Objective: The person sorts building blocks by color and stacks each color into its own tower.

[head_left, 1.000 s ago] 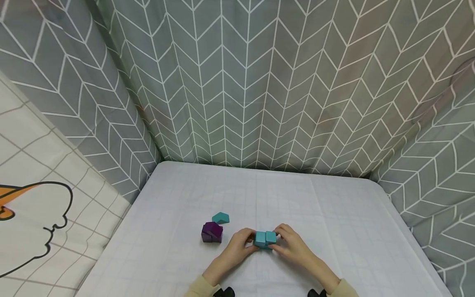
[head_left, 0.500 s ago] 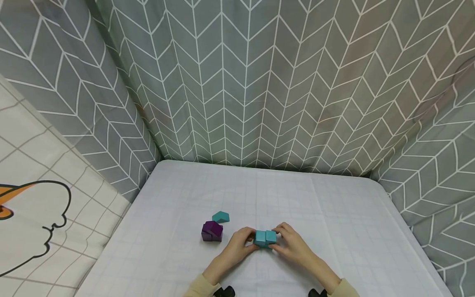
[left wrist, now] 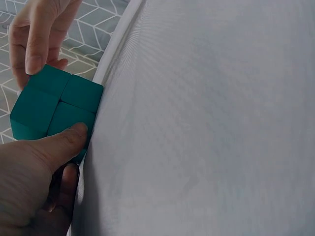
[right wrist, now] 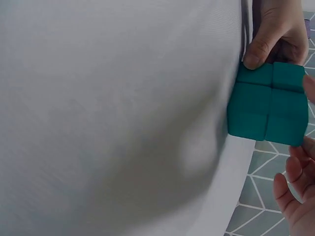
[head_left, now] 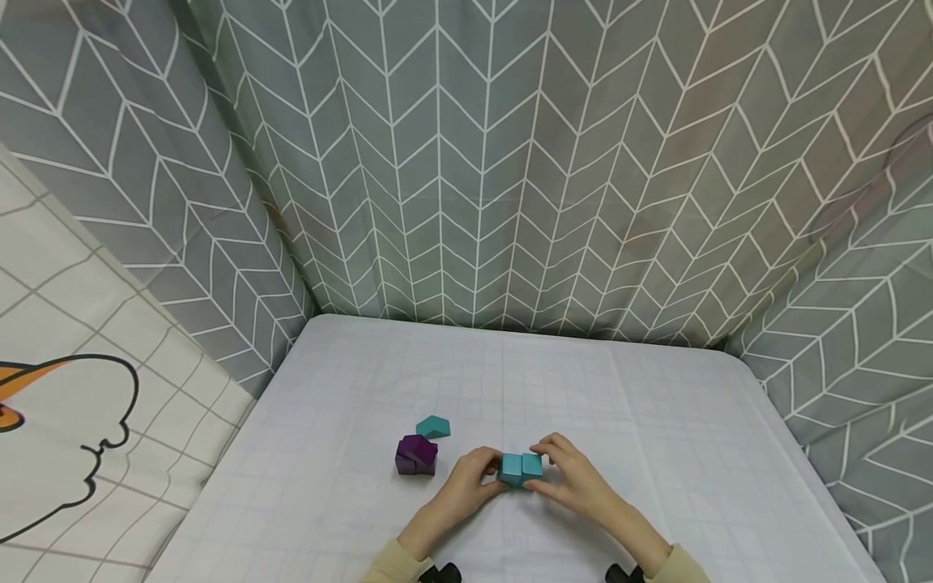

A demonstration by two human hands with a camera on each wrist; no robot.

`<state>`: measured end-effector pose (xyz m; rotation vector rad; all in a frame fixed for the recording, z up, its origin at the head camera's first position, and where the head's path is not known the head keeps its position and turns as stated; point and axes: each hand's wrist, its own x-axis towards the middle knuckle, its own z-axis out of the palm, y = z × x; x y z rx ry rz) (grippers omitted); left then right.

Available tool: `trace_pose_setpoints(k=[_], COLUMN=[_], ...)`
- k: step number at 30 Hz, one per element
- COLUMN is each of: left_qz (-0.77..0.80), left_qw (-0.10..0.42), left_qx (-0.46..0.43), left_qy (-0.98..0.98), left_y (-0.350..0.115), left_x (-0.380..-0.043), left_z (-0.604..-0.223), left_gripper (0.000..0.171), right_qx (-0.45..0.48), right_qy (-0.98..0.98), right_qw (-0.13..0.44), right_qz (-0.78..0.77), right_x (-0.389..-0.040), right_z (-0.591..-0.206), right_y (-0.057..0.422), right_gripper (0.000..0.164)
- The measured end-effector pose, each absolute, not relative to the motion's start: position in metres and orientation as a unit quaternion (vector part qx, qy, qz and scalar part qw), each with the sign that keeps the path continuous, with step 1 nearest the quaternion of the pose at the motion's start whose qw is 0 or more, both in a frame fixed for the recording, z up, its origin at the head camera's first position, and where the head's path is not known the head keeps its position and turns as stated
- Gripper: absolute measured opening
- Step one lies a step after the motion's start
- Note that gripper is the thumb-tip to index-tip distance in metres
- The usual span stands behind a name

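Observation:
My left hand (head_left: 466,483) grips a teal block cluster (head_left: 516,469) near the middle front of the table. Its thumb lies over one small block in the left wrist view, with fingers curled beneath. The cluster (right wrist: 268,110) has seams dividing it into several pieces with bevelled edges. My right hand (head_left: 572,480) pinches the opposite side lightly, thumb and fingertips at the cluster's edges and corner. In the right wrist view its other fingers (right wrist: 295,189) curl free of the blocks. Left of the hands, a dark purple faceted block cluster (head_left: 416,456) sits on the table.
A loose teal pointed block (head_left: 433,427) lies just behind the purple cluster. White cloth covers the table (head_left: 656,413). Patterned grey curtains (head_left: 466,162) hang along its back and sides, and a white panel with a line drawing (head_left: 73,437) stands at left.
My right fingers have shifted slightly along the cluster's far edge and spread a little from the thumb. The left hand, the teal cluster and the purple blocks stay in place.

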<state>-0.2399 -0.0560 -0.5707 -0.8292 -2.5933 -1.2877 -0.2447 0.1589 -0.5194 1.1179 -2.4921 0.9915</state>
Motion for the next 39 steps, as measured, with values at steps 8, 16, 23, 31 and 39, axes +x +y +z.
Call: trace_pose_setpoints(k=[8, 16, 23, 31, 39], left_qz=[-0.430, -0.437, -0.442, -0.447, -0.429], left_qw=[0.063, 0.060, 0.056, 0.034, 0.052], left_qx=[-0.267, -0.267, -0.264, -0.263, -0.276], left_qy=[-0.860, -0.857, -0.856, -0.855, -0.859], left_y=[-0.063, -0.067, -0.065, -0.060, -0.058], left_x=[-0.243, -0.245, -0.245, -0.242, -0.240], left_z=[-0.571, -0.572, -0.571, -0.572, -0.575], left_gripper=[0.033, 0.033, 0.033, 0.033, 0.031], right_qx=[0.398, 0.446, 0.488, 0.480, 0.504], right_qy=[-0.846, -0.818, -0.795, -0.822, -0.842], right_qw=[0.137, 0.190, 0.217, 0.114, -0.012], right_qz=[0.327, 0.310, 0.288, 0.285, 0.191], right_x=[-0.266, -0.318, -0.368, -0.392, -0.385], right_z=[-0.480, -0.402, -0.357, -0.370, -0.422], right_y=[0.151, 0.131, 0.096, 0.045, 0.006], right_gripper=[0.045, 0.047, 0.045, 0.045, 0.047])
